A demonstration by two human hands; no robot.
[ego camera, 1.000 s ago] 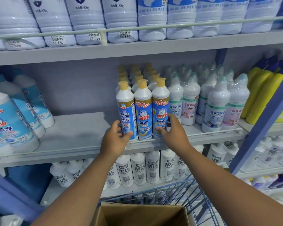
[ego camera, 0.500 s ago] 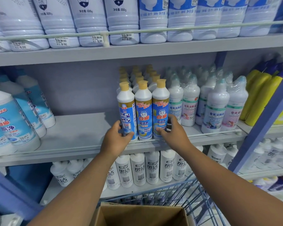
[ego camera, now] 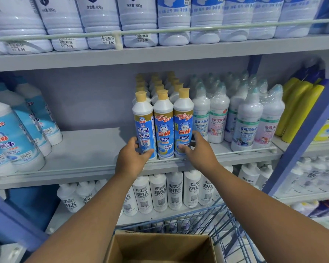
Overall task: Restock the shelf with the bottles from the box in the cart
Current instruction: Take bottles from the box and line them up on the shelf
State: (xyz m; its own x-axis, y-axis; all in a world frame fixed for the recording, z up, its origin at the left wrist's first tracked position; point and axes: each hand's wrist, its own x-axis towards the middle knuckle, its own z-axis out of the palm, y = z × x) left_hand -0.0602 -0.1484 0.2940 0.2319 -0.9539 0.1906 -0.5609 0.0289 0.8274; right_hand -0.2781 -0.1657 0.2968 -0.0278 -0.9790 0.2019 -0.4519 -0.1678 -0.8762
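While both hands' fingers grip them, three upright yellow-capped, blue-labelled bottles touch.

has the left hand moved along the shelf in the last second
No. The left hand still grips the leftmost yellow-capped bottle at the shelf rail, same spot as before; only the camera shifted.

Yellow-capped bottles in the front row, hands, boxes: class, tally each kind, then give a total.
Front-row yellow-capped bottles: 3
Hands: 2, the left hand and the right hand
Box: 1
Total: 6
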